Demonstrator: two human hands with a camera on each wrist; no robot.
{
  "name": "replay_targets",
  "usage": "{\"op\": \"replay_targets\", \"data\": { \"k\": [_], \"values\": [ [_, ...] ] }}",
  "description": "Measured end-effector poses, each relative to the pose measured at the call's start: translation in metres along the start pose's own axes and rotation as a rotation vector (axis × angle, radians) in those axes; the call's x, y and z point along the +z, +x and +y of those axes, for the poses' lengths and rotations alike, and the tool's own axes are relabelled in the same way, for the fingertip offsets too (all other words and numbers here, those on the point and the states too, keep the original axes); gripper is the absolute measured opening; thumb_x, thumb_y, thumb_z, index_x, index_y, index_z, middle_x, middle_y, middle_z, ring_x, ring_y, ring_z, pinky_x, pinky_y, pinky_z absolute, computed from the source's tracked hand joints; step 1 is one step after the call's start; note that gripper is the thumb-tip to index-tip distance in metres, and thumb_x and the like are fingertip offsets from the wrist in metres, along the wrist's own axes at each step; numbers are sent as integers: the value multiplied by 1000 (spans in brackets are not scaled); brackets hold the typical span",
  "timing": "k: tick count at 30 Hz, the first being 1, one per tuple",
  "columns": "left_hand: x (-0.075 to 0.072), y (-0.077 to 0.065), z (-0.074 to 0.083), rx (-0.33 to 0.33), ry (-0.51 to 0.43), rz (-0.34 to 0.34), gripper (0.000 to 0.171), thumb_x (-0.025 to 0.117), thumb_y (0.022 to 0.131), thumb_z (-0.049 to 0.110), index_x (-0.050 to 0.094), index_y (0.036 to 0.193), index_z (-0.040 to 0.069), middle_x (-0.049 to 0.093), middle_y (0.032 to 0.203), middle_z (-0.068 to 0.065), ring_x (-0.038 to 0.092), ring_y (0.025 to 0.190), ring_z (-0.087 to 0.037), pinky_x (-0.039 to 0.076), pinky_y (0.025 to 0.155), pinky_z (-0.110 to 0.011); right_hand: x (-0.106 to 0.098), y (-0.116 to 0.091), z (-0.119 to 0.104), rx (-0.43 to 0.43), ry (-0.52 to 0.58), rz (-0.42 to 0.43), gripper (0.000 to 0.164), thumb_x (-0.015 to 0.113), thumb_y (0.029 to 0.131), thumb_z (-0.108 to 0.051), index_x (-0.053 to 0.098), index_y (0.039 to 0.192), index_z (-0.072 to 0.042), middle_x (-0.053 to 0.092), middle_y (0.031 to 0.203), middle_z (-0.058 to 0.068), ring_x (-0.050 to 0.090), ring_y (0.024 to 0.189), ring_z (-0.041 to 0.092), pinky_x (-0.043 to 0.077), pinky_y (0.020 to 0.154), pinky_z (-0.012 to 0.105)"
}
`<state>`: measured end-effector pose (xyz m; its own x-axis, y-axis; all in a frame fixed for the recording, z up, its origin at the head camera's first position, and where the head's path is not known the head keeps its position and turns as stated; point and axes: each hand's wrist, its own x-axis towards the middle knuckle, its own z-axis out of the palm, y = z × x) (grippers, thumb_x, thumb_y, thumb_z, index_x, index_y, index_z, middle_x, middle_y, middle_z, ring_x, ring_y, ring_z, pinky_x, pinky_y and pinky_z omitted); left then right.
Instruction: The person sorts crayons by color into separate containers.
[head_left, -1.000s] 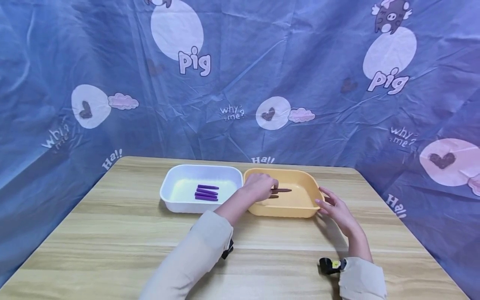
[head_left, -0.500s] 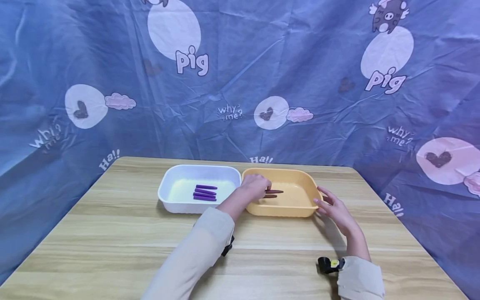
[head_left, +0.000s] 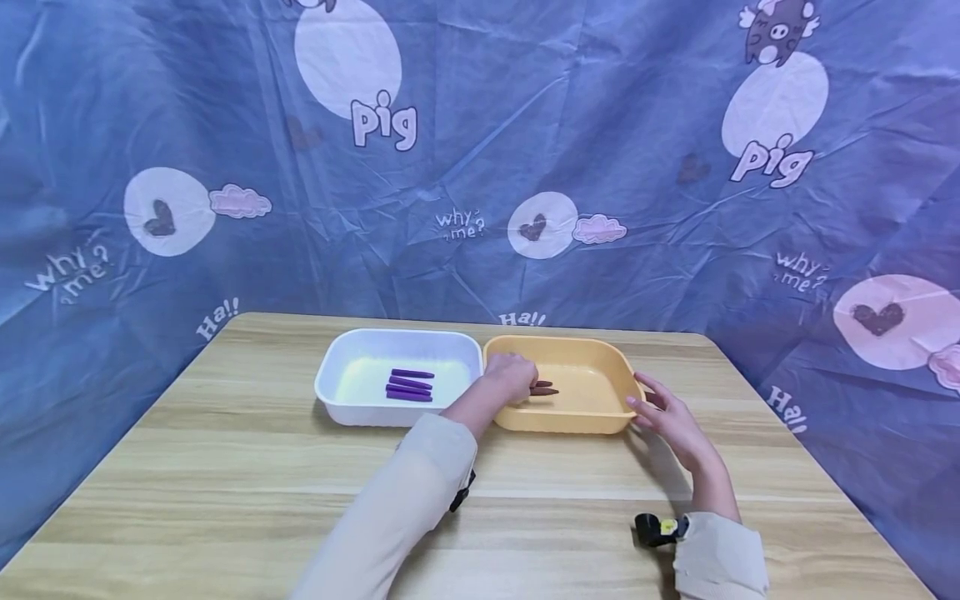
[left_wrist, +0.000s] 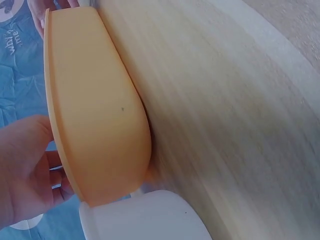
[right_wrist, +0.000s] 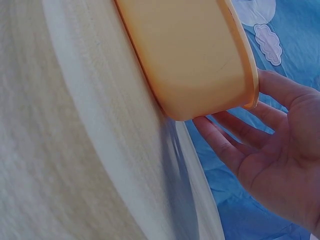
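Observation:
A yellow tray (head_left: 566,423) stands on the table, joined side to side with a white tray (head_left: 352,412). My left hand (head_left: 510,375) reaches over the near rim into the yellow tray's left part, its fingers curled down at a brown crayon (head_left: 544,384). Beside that one lies a second brown crayon (head_left: 546,392); the hand covers their left ends. The left wrist view shows the left fingers partly hidden behind the tray wall. My right hand (right_wrist: 285,145) holds the yellow tray's right end, thumb and fingers spread around its corner. Several purple crayons (head_left: 409,386) lie inside the white tray.
The trays sit near the back of a wooden table (head_left: 555,533). Behind it hangs a blue printed cloth (head_left: 645,275). Black wrist cameras, including the right one (head_left: 651,530), stick out by the sleeves.
My left hand has shifted slightly left and lower within the yellow tray, the brown crayon moving left with it. The right hand stays on the tray's end.

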<state>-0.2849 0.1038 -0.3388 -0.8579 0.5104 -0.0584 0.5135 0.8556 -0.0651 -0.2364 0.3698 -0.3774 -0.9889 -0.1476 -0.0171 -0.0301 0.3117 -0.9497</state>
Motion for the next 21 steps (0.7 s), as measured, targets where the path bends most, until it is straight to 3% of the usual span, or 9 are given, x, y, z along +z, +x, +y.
{"op": "replay_targets", "data": {
  "k": [8, 21],
  "values": [
    [5, 3, 2, -33, 27, -6, 17, 59, 84, 14, 64, 69, 21, 61, 78, 5, 55, 71, -14, 47, 59, -27, 1, 0, -1, 4, 1, 0, 67, 52, 95, -20, 14, 145, 0, 24, 136, 37, 46, 112, 34, 46, 92, 36],
    [13, 7, 4, -80, 38, -27, 16, 61, 84, 12, 61, 69, 18, 62, 82, 3, 55, 71, -14, 47, 58, -26, 1, -1, 0, 1, -14, 7, 67, 53, 95, -21, 15, 145, 0, 23, 136, 37, 44, 114, 35, 47, 91, 35]
  ]
}}
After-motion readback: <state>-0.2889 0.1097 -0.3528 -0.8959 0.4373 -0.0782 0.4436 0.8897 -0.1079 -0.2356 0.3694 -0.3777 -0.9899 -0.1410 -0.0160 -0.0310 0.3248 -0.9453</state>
